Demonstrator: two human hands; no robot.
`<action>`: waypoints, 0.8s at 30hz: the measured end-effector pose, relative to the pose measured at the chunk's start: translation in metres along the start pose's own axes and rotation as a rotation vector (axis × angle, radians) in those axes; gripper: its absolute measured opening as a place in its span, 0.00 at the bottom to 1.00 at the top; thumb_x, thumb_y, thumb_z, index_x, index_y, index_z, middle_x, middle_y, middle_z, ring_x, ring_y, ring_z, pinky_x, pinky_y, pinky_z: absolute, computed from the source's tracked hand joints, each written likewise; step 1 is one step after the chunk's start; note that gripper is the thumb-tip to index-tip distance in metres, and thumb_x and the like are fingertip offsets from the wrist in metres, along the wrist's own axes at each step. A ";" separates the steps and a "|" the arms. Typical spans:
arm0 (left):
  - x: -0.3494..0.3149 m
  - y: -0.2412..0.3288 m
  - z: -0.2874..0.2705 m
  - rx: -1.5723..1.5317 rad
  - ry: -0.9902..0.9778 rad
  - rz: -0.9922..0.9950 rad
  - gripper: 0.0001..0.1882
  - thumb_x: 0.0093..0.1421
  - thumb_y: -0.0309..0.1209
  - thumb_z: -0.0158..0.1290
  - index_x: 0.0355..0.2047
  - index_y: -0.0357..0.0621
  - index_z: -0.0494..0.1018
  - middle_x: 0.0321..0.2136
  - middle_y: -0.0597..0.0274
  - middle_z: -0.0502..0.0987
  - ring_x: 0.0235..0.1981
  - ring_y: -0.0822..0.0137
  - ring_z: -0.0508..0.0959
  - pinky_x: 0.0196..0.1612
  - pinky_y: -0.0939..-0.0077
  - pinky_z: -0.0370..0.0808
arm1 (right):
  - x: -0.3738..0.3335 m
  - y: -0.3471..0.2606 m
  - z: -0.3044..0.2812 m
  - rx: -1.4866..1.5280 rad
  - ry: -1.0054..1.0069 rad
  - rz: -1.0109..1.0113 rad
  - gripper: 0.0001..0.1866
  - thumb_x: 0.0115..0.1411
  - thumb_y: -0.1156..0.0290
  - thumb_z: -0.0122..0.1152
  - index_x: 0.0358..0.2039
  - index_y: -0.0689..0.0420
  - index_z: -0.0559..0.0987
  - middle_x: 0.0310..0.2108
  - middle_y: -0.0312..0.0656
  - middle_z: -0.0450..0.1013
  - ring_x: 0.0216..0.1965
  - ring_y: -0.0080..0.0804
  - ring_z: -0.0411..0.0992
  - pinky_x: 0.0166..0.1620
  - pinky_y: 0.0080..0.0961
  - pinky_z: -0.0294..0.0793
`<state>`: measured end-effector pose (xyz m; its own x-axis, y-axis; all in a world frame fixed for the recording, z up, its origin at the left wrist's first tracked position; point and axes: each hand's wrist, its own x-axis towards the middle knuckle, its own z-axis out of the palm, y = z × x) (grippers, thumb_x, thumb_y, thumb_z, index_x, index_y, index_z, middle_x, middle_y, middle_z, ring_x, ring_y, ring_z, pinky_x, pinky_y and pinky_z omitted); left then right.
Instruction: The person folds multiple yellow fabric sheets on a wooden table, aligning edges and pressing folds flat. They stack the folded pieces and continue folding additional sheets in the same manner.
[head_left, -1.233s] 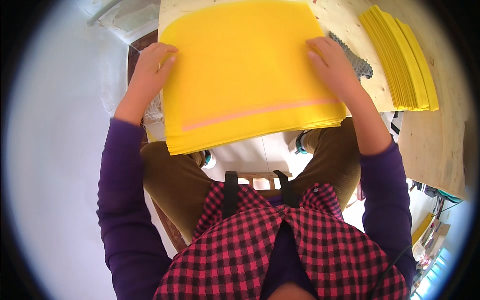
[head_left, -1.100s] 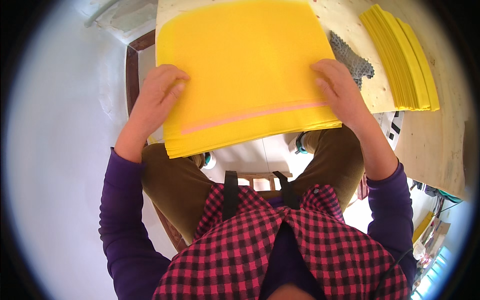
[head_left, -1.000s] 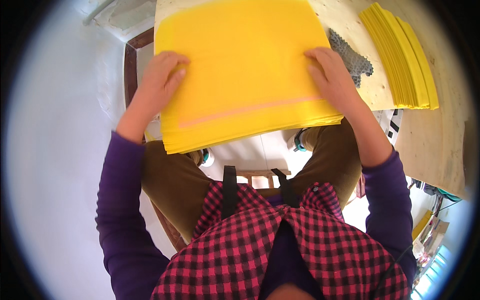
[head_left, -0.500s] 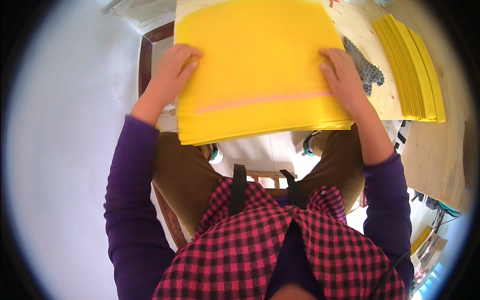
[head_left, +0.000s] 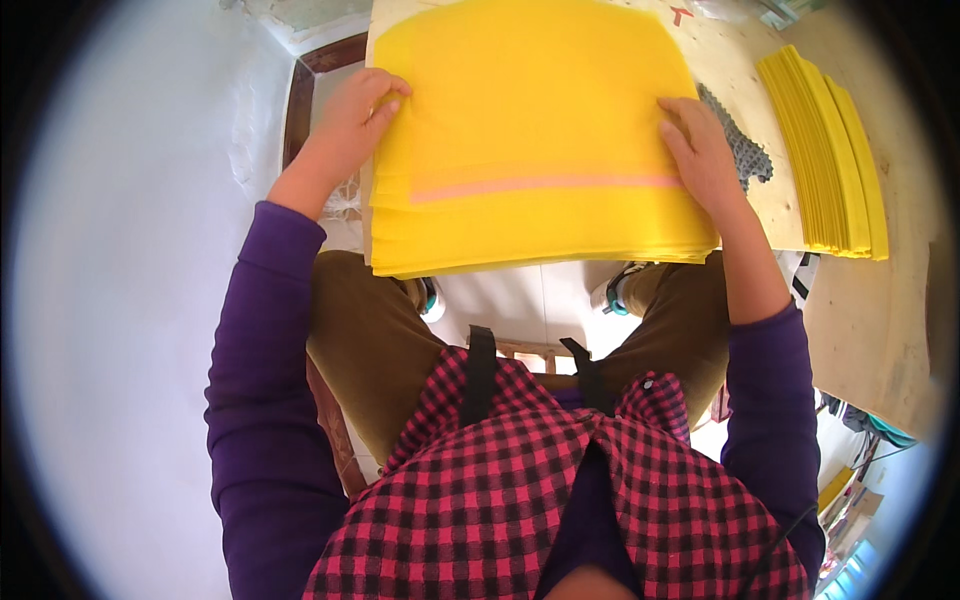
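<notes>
A thick stack of yellow fabric-like sheets (head_left: 540, 110) lies in front of me, with a pink strip (head_left: 550, 185) running across its near part. My left hand (head_left: 358, 115) rests at the stack's left side, its bent fingertips on the top sheet and the thumb apart from them. On the opposite side my right hand (head_left: 702, 150) touches the top sheet with its fingertips, thumb also spread away. Neither hand visibly grips anything. Along the near left edge the layers look slightly uneven.
Right of the stack, a grey textured cloth (head_left: 738, 140) lies crumpled on the light wooden table (head_left: 775, 205). Beyond it stands a second pile of folded yellow sheets (head_left: 825, 155). A white wall (head_left: 130, 300) rises at my left. My legs are under the near edge.
The view has shifted slightly, so the stack and both hands sit a little farther right in it. Layers at the stack's near left edge look more spread. Both hands stay at the sides.
</notes>
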<state>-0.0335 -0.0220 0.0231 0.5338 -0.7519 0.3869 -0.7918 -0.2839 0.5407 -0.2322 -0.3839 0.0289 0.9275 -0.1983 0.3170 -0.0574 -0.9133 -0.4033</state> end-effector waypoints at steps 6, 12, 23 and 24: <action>-0.034 0.026 -0.007 0.047 -0.036 0.016 0.06 0.61 0.23 0.48 0.38 0.39 0.73 0.39 0.53 0.73 0.42 0.53 0.73 0.47 0.65 0.70 | -0.031 -0.001 -0.027 0.105 -0.080 0.055 0.17 0.63 0.63 0.53 0.46 0.62 0.75 0.45 0.48 0.71 0.52 0.46 0.66 0.56 0.34 0.64; -0.012 0.031 0.000 0.034 -0.085 -0.071 0.08 0.61 0.22 0.48 0.40 0.38 0.73 0.40 0.54 0.74 0.46 0.54 0.72 0.50 0.66 0.68 | -0.009 0.004 -0.008 0.039 -0.019 0.006 0.17 0.63 0.63 0.52 0.46 0.61 0.74 0.47 0.49 0.70 0.53 0.46 0.66 0.57 0.34 0.64; -0.033 0.036 -0.004 -0.048 -0.065 -0.084 0.08 0.59 0.22 0.50 0.38 0.38 0.73 0.39 0.53 0.75 0.44 0.52 0.73 0.49 0.64 0.69 | -0.028 -0.004 -0.017 0.133 -0.063 0.092 0.15 0.63 0.67 0.54 0.48 0.60 0.74 0.48 0.45 0.71 0.52 0.40 0.68 0.56 0.30 0.65; -0.032 0.036 -0.005 -0.048 -0.052 -0.081 0.08 0.58 0.22 0.50 0.38 0.38 0.73 0.39 0.54 0.75 0.45 0.52 0.73 0.49 0.64 0.69 | -0.024 -0.004 -0.018 0.172 -0.051 0.147 0.15 0.63 0.67 0.54 0.49 0.59 0.74 0.48 0.45 0.71 0.51 0.38 0.68 0.56 0.29 0.65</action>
<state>-0.0778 -0.0050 0.0343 0.5785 -0.7580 0.3013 -0.7308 -0.3177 0.6042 -0.2608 -0.3818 0.0386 0.9315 -0.3023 0.2025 -0.1332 -0.8012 -0.5834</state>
